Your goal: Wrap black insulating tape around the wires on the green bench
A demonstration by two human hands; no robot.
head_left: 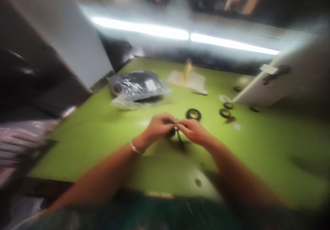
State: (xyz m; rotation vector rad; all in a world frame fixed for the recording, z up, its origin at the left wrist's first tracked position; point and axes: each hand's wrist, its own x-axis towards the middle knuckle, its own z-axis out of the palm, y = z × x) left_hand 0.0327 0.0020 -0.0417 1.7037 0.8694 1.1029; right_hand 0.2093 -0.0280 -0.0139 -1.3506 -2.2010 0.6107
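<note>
Both hands meet over the middle of the green table (103, 154), fingertips almost touching. The left hand (160, 124), with a pale bracelet (136, 147) at its wrist, and the right hand (193, 131) are both curled in a pinch on a small dark strip (179, 138). Its upper end sits in the narrow gap between the fingertips, while the rest hangs below them, slanting toward the person and slightly to the right. Blur hides exactly how each finger grips it. A dark lump (171, 132) shows just under the left fingers; whether it joins the strip I cannot tell. Just beyond the right hand lies a black tape roll (189, 115), flat on the table. Farther right, near the white panel (260, 89), are two smaller rolls (224, 113). Beyond the left hand, well apart from it, lies a clear plastic bag (136, 85) with dark contents. A pale flat sheet (197, 81) lies to the bag's right.
</note>
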